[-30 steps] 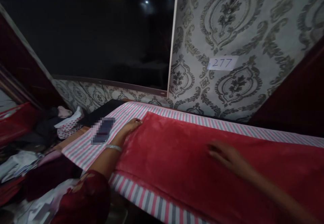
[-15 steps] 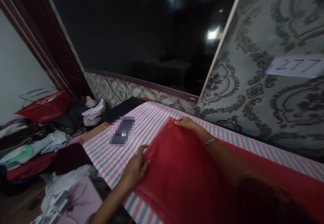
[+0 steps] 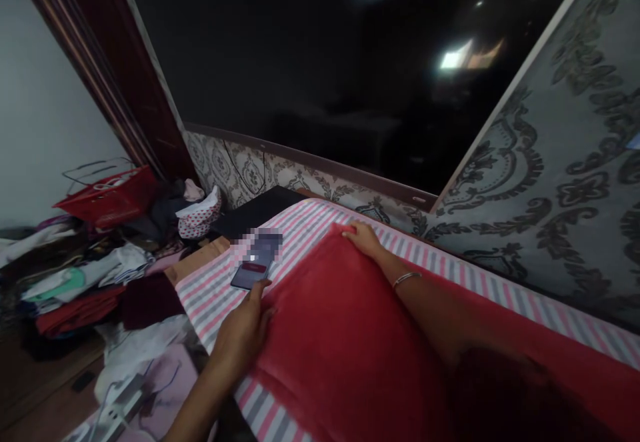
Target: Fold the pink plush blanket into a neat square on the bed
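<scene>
Head view: the red fleece cloth [image 3: 350, 335] lies spread on the striped sheet [image 3: 220, 289], its end edge just short of the phone [image 3: 256, 263]. The left hand [image 3: 240, 332] lies flat, fingers loosely spread, on the near corner; the right hand [image 3: 364, 239] presses the far corner, fingers together — best smoothed by even pulls at both corners, clear of the phone.

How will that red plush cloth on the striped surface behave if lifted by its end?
The red plush cloth looks soft and likely floppy: it lies flat, its end bending under the left hand and right hand. Probably light, and unlikely to roll.
</scene>
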A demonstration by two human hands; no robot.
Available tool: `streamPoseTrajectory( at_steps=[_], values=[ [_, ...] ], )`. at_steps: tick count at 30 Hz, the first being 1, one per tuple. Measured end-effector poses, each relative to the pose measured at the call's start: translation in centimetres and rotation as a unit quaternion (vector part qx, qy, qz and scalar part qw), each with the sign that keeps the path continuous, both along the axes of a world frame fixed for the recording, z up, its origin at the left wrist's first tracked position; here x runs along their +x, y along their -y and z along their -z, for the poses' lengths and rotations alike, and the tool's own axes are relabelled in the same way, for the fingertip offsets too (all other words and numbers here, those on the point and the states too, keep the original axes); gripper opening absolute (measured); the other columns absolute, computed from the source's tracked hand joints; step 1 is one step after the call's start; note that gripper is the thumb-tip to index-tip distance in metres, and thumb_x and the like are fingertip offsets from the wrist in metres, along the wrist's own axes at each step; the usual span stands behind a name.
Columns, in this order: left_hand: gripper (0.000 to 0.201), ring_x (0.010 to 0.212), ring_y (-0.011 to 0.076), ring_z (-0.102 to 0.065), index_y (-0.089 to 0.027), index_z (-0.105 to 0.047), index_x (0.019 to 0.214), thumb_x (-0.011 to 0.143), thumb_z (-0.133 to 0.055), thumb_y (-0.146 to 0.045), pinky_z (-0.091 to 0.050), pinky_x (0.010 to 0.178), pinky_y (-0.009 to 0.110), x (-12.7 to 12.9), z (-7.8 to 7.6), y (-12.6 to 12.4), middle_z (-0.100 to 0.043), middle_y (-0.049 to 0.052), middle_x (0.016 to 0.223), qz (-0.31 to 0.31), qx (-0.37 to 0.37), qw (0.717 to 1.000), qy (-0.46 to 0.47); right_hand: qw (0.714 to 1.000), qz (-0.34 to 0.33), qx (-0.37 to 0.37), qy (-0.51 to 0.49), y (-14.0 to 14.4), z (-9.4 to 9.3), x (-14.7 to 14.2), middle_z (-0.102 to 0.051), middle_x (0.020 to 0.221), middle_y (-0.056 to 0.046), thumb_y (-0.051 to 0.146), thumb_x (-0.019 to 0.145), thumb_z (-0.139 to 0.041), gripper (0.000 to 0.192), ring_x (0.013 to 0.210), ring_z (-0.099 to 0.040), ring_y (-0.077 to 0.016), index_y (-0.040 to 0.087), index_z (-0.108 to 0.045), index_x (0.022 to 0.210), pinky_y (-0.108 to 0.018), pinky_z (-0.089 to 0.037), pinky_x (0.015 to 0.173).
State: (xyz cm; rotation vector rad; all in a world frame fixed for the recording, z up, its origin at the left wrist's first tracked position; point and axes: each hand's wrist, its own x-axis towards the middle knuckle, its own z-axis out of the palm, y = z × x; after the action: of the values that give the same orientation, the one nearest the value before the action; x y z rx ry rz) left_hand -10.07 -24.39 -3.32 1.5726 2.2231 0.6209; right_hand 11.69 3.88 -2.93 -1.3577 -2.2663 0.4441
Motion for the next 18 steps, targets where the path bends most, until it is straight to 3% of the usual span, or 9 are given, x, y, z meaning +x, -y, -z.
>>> streamPoseTrajectory(
  at_steps=[4,10,12,15,18],
  values=[
    [0.047,0.093,0.0339,-0.070,-0.027,-0.048,0.132,0.087,-0.047,-0.040,-0.046,0.076,0.038,-0.5,1.3,0.2,-0.074,0.013,0.098,-0.006,-0.006,1.000,-0.007,1.000,0.000,-0.017,0.021,0.4,2.0,-0.3,-0.071,0.090,-0.006,0.029,0.087,-0.062,0.010,0.086,-0.060,-0.0206,0.020,-0.065,0.083,-0.027,-0.037,0.069],
    [0.052,0.081,0.0289,-0.069,-0.028,-0.049,0.130,0.083,-0.051,-0.050,-0.047,0.072,0.034,-1.6,0.7,0.7,-0.070,0.004,0.082,0.016,0.024,0.999,0.028,0.998,-0.007,-0.066,0.022,0.4,0.5,0.8,-0.072,0.107,-0.007,0.039,0.088,-0.065,0.026,0.095,-0.064,-0.0208,0.019,-0.067,0.105,-0.025,-0.041,0.073],
    [0.060,0.073,0.0266,-0.067,-0.026,-0.047,0.134,0.083,-0.051,-0.055,-0.046,0.066,0.032,-1.5,0.2,1.4,-0.065,0.001,0.073,0.026,0.018,0.999,0.030,0.996,-0.001,-0.086,0.034,0.8,0.1,2.3,-0.071,0.109,-0.008,0.046,0.091,-0.061,0.032,0.095,-0.064,-0.0213,0.018,-0.067,0.107,-0.025,-0.042,0.073],
    [0.067,0.065,0.0257,-0.064,-0.023,-0.042,0.141,0.083,-0.051,-0.056,-0.042,0.060,0.030,-1.1,-0.2,2.2,-0.058,-0.002,0.064,0.018,-0.012,1.000,-0.018,0.992,0.007,-0.093,0.081,1.3,0.1,5.9,-0.072,0.102,-0.011,0.051,0.093,-0.056,0.038,0.090,-0.063,-0.0231,0.015,-0.069,0.094,-0.027,-0.042,0.071],
    [0.063,0.076,0.0276,-0.067,-0.022,-0.041,0.143,0.085,-0.051,-0.047,-0.044,0.067,0.031,-0.9,-0.2,2.4,-0.064,0.002,0.074,0.023,-0.015,0.998,-0.050,0.989,0.003,-0.090,0.116,1.6,0.3,9.8,-0.071,0.092,-0.010,0.051,0.086,-0.064,0.036,0.082,-0.062,-0.0230,0.015,-0.069,0.087,-0.029,-0.042,0.069]
  ],
)
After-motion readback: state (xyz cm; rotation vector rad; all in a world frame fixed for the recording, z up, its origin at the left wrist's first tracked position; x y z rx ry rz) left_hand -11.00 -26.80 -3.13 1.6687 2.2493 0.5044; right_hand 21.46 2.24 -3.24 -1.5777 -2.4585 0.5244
